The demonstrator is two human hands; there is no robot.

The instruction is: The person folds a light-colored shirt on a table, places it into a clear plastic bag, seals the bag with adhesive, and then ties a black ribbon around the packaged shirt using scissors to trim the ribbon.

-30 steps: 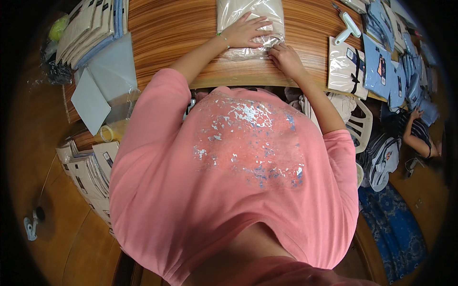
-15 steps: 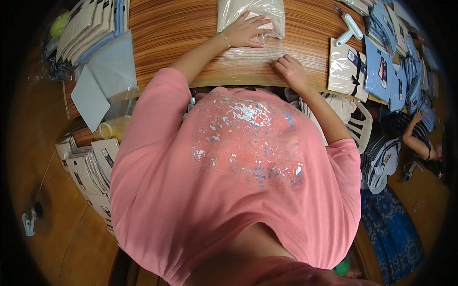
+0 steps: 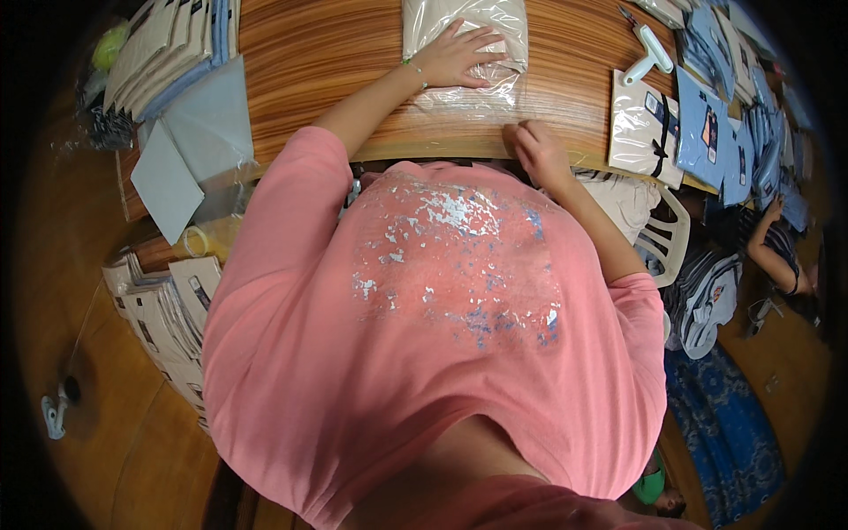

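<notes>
Left hand (image 3: 459, 55) lay flat, fingers spread wide, on a clear plastic bag holding a folded cream garment (image 3: 465, 40), at the far middle of the striped brown wooden table (image 3: 327, 62). Right hand (image 3: 537, 150) rested loosely curled at the bag's near flap by the table's front edge; grip could not be told. Right of the bag: another cream packed garment with a dark tag (image 3: 638, 128), a white roller tool (image 3: 647, 55), blue packets (image 3: 707, 124). Left of it: grey card sheets (image 3: 199, 141), stacked packets (image 3: 168, 44). Beyond the right edge, a white plastic chair (image 3: 667, 243) and another person's arm (image 3: 770, 243).
</notes>
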